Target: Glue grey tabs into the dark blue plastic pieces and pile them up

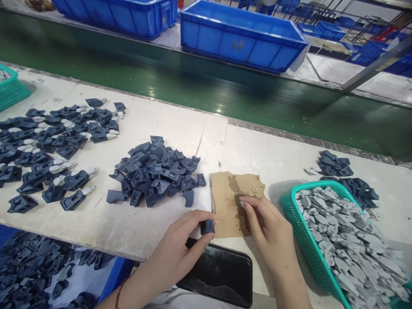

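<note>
Two bare hands at a white workbench, one pinching a dark blue plastic part, the other pressing on a cardboard scrap.

Far left of the cardboard scrap (236,201) lies a spread of assembled blue pieces with grey tabs (48,150), then a heap of dark blue plastic shells (157,171) just left of the scrap. The left hand (180,249) has thumb and fingers clamped on one small dark blue shell (207,226) at the scrap's lower left edge, above a black phone (219,274) lying at the bench edge. The right hand (267,227) rests on the scrap, fingertips together pressing a small grey piece (240,201) onto its stained middle. Right of the scrap stands a teal basket (299,231) full of grey tabs (347,240).
</note>
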`<state>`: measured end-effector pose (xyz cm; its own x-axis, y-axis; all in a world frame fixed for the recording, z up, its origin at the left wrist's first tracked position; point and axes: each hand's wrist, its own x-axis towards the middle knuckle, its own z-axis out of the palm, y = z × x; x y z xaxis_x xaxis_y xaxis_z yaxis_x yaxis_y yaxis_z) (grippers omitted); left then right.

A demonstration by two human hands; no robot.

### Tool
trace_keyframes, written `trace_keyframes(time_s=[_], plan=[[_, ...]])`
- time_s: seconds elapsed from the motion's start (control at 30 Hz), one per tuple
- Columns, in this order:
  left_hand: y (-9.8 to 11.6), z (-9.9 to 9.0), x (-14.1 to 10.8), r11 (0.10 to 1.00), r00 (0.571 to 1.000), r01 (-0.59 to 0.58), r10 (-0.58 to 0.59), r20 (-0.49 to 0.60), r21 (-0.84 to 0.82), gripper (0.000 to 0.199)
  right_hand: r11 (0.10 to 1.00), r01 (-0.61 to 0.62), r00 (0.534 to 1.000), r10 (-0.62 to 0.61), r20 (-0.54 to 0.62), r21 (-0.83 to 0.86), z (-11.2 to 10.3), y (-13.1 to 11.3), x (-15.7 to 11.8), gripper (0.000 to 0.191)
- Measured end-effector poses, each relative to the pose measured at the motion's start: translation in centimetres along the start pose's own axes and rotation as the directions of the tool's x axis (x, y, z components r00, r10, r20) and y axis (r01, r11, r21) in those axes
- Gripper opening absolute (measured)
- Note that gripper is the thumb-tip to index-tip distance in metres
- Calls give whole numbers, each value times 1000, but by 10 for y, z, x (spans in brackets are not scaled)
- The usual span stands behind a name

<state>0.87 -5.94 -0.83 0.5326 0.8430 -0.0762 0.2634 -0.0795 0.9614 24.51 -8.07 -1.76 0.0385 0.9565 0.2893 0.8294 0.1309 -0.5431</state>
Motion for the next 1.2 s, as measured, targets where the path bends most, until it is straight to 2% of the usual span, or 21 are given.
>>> trace_keyframes(time_s=[0.1, 0.17, 0.27, 0.4, 0.53, 0.67, 0.77, 1.03, 1.13, 1.2], plan=[[0, 1, 3, 994, 995, -89, 87, 37, 58, 23, 1000, 5, 999, -6, 32, 20, 2, 0, -1, 17], [0, 2, 5, 986, 991, -111, 101, 85, 122, 25, 999, -17, 999, 16, 29, 32, 3, -1, -2, 18], [-1, 3, 6, 968, 986, -125, 96, 137, 220, 25, 994, -97, 995, 97, 0, 56, 2, -2, -2, 19], [-2, 5, 6, 956, 986, -129, 95, 136, 264, 25, 970, -205, 977, 212, -37, 129, 1, -1, -4, 21], [-4, 5, 4, 960, 990, -123, 104, 91, 250, 27, 892, -345, 925, 375, -54, 292, 2, 0, -7, 23], [-4, 4, 3, 976, 998, -59, 55, 27, 211, 28, 803, -431, 864, 499, -68, 412, 1, -2, -7, 24], [-3, 4, 3, 979, 1000, -17, 15, 12, 204, 27, 810, -435, 871, 490, -45, 393, 1, -2, -8, 25], [-4, 5, 3, 973, 1000, -31, 31, 4, 231, 27, 939, -292, 956, 293, 24, 180, 5, 1, -7, 25], [-4, 5, 4, 971, 999, -33, 34, -3, 237, 27, 950, -278, 960, 276, 33, 142, 4, 0, -6, 25], [-3, 5, 4, 970, 999, -31, 34, -8, 239, 26, 929, -309, 949, 315, 5, 205, 4, -3, -7, 24]])
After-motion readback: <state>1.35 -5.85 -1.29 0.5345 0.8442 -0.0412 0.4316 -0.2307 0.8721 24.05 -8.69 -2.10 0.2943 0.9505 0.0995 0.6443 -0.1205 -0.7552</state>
